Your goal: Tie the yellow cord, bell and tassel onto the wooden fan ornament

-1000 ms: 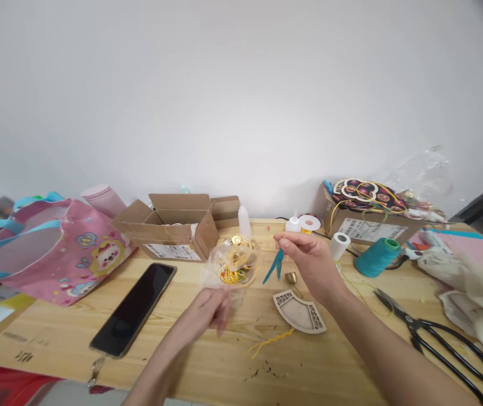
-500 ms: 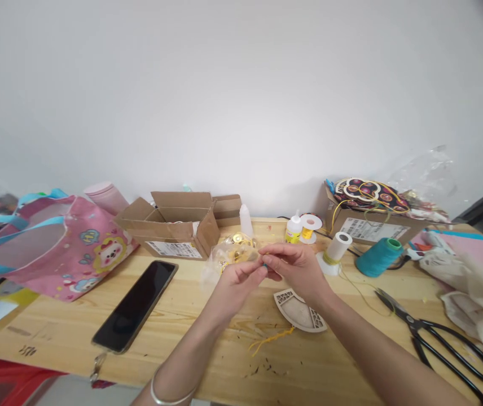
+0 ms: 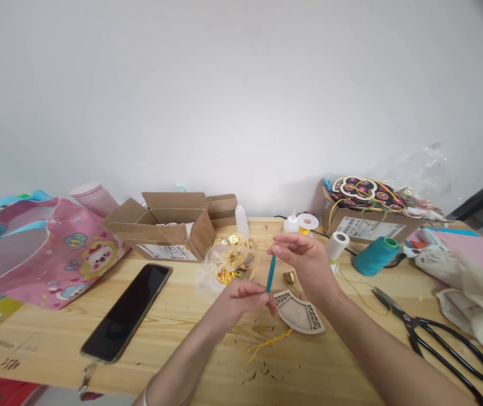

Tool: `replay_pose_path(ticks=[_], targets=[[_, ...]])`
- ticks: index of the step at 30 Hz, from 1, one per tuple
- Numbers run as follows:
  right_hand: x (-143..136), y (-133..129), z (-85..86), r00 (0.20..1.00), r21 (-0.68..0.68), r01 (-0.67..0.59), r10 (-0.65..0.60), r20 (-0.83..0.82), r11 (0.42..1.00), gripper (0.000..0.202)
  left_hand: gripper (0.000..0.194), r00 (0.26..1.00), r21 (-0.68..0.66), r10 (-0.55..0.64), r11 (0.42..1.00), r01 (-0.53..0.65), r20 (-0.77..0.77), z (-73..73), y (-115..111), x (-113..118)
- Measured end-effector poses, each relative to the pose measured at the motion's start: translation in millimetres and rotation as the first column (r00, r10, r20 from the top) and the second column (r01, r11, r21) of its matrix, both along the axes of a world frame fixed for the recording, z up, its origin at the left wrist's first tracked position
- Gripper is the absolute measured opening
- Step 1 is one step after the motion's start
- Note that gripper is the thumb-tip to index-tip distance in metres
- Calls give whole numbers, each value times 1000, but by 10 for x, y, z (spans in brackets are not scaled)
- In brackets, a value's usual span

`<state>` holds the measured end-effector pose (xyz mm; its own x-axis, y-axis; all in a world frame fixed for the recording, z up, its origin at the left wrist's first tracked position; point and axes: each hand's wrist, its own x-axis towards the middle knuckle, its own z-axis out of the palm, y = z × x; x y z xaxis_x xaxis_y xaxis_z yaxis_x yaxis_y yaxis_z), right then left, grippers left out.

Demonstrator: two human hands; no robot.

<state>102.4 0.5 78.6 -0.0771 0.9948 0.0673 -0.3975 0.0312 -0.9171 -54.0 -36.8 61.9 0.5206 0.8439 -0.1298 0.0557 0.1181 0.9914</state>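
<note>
Black phone (image 3: 126, 313) near pink bag (image 3: 55, 256), cardboard box (image 3: 163, 237).

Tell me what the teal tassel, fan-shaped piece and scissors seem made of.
Teal tassel: probably thread, drawn into a smooth, slim bundle. Fan-shaped piece: likely wood, matt, pale tan, with lattice cutouts. Scissors: grey blades look metal; smooth black handles could be plastic or coated metal.

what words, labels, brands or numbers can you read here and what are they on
Nothing reads with certainty.
Pink bag: lettering in blue cloud, too blurred.
Left cardboard box: white label, print too small.
Right cardboard box: white label, print too small.
Wooden table: dark mark, unclear.
</note>
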Motion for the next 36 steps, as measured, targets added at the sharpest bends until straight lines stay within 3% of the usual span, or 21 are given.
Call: replay_pose_path(ticks=[4,6,7,8,9,12,15,17,20,21,22,24,25,28,33,36], targets=[[41,36,9,996,31,80,-79,-35,996,14,26,967,13,-74,997,79,-242,-32,-82,-321],[62,58,10,995,32,99,-98,-21,995,15,36,938,59,77,996,-60,-339,-62,-110,-519],[69,65,12,995,28,95,-95,-6,995,16,48,908,92,205,979,-184,-364,-71,-122,-617],[73,69,14,996,24,84,-85,8,996,16,53,858,153,351,936,-316,-376,-72,-133,-711],[73,70,16,997,20,70,-70,19,997,16,48,822,229,437,898,-375,-365,-64,-146,-798],[57,63,23,999,8,30,-30,37,1000,14,18,764,459,572,788,-410,-300,-12,-191,-995],[37,51,26,999,-7,6,-6,44,1000,13,34,752,522,585,763,-382,-304,17,-219,-1061],[24,41,25,999,-15,-13,14,44,1000,14,43,741,502,581,777,-380,-338,22,-204,-1011],[-9,12,22,998,-19,-48,49,51,999,14,20,703,491,640,741,-457,-310,63,-138,-776],[-25,-2,19,997,-22,-59,60,51,998,15,23,722,457,636,746,-485,-272,90,-113,-663],[-44,-18,15,996,-24,-72,73,47,997,15,31,772,392,590,785,-481,-235,120,-89,-542],[-83,-50,2,994,-31,-102,103,30,994,15,34,903,222,392,909,-352,-175,175,-48,-294],[-102,-64,-8,993,-36,-118,119,20,992,15,34,943,166,309,943,-288,-124,192,-29,-182],[-143,-87,-46,988,-61,-157,157,3,986,16,33,980,78,192,979,-189,-41,185,20,61],[-143,-70,-65,984,-94,-179,175,-41,979,20,35,980,12,162,986,-164,112,53,83,148],[-124,-58,-39,989,-104,-143,139,-43,984,19,29,975,1,188,982,-189,120,-8,102,126]])
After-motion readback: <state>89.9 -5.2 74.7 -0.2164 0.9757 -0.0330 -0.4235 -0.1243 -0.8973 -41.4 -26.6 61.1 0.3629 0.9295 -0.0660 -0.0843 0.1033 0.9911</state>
